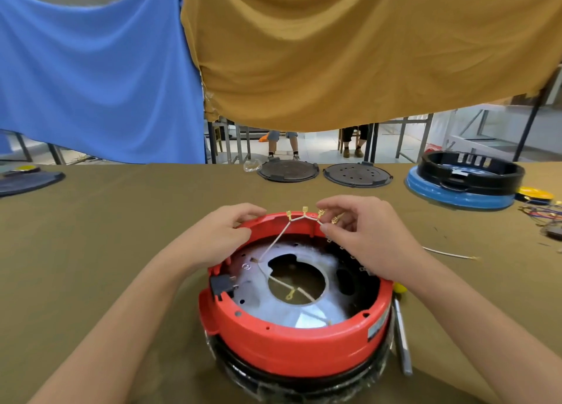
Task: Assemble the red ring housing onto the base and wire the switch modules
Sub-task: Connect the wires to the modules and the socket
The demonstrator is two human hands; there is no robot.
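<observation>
Two hands at red ring housing (299, 339) far rim, right hand (362, 236) grip pinching wire terminals (322, 216), left hand (222, 236) curled on rim.

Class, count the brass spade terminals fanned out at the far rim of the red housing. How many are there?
4. All sit in a row above the red housing: the first, second and third stand free; the fourth is at the right hand. Fingers may hide more.

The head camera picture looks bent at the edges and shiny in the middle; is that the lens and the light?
Head view: the wide lens bows the table edge and stretches both forearms; light glares off the metal plate inside the red ring housing; the loose wire at right is slightly blurred; shadows are soft.
</observation>
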